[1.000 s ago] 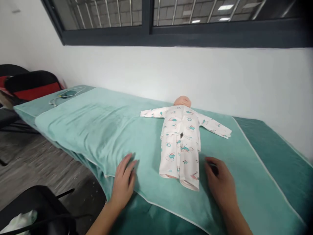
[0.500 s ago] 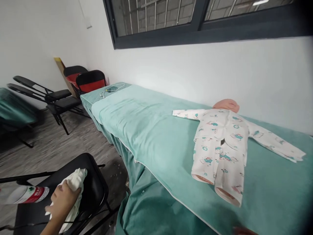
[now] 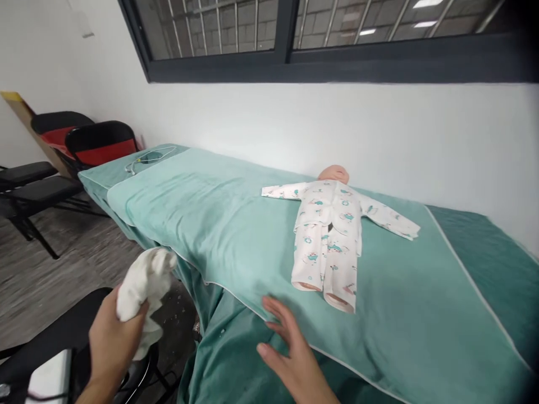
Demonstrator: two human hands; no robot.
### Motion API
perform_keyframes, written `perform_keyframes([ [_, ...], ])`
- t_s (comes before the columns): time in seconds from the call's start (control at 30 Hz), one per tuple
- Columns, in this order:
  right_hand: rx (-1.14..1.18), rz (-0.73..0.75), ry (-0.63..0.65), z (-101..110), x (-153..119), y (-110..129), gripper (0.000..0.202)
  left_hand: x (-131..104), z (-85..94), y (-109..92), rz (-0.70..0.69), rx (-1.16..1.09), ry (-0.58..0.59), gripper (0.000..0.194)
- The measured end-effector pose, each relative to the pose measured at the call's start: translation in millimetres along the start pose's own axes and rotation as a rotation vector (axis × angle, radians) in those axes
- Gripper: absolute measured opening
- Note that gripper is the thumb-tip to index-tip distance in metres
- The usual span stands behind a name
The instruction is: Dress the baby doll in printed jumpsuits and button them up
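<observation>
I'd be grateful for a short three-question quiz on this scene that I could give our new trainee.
1. Fill in the blank: the pink-headed doll in white printed clothes lies on a light ____ fabric sheet.
2. True or false: the left hand grips a crumpled white cloth.
3. What is the right hand holding? A) the cloth; B) the doll; C) nothing.

Key: 1. green; 2. true; 3. C.
</observation>
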State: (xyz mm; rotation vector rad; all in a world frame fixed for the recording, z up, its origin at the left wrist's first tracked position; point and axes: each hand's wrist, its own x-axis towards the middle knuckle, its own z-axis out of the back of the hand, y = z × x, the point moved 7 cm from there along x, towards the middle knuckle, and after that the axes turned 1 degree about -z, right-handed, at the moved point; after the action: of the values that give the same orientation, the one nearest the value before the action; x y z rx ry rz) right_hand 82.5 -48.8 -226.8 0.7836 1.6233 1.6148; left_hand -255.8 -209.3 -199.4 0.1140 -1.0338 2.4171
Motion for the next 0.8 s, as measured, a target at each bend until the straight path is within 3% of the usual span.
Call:
perform_keyframes([
  [0.07, 0.152, -0.005, 0.147, -22, 16, 17, 0.075, -16, -13.0, -64, -0.004, -0.191, 0.001, 0.058],
  [0.13, 0.325, -0.024, 0.217, -34, 30, 35, 0.084, -35, -25.5, -122, -0.016, -0.414, 0.039, 0.059],
  [0.23, 0.559, -0.071, 0.147, -30, 44, 54, 0.078, -62, -56.4, -195, -0.053, -0.754, 0.36, 0.05],
  [0.33, 0.697, -0.044, 0.068, -12, 46, 65, 0.073, -80, -72.8, -243, -0.226, -0.736, 0.483, 0.043],
  [0.53, 0.66, 0.026, -0.251, 34, 36, 78, 0.066, -119, -89.3, -282, -0.508, -0.669, 0.53, 0.051],
  [0.63, 0.551, 0.027, -0.356, 64, 28, 93, 0.059, -138, -87.6, -294, -0.603, -0.698, 0.633, 0.061],
  [0.7, 0.412, 0.055, -0.419, 99, 19, 112, 0.058, -145, -86.8, -298, -0.67, -0.722, 0.719, 0.069],
  [0.8, 0.07, 0.22, -0.666, 179, -5, 156, 0.058, -140, -93.3, -294, -0.705, -0.716, 0.755, 0.066],
])
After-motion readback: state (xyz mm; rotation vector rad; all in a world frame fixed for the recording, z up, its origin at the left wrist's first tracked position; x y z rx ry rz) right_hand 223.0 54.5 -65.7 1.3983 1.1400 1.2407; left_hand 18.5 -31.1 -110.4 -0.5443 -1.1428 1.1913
